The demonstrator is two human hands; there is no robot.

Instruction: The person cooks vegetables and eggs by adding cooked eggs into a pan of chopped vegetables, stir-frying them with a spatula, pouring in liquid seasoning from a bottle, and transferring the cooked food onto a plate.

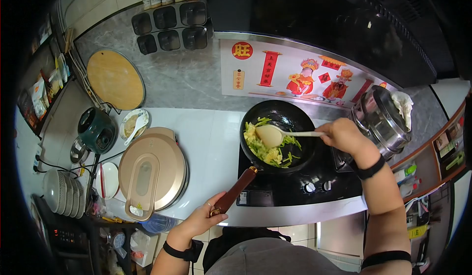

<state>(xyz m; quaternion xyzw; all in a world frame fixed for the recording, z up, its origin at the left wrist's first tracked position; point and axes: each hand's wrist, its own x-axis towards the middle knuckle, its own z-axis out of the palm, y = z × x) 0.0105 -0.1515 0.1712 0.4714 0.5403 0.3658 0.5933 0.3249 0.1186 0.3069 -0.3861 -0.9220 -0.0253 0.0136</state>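
White table (211,139) carries the black stove (290,184) at its front edge. Wok (301,116) on stove, nearer table's back edge; my left hand (207,214) grips its brown handle (237,190) near the front edge. My right hand (343,135) grips a pale ladle (270,137), its head among yellow-and-green food pieces (272,156) inside the wok.

Wok (282,110) on black stove (290,192)

I face a grey marbled wall (179,80), with a white desk (210,132) running along it and pale floor tiles (297,232) showing below.
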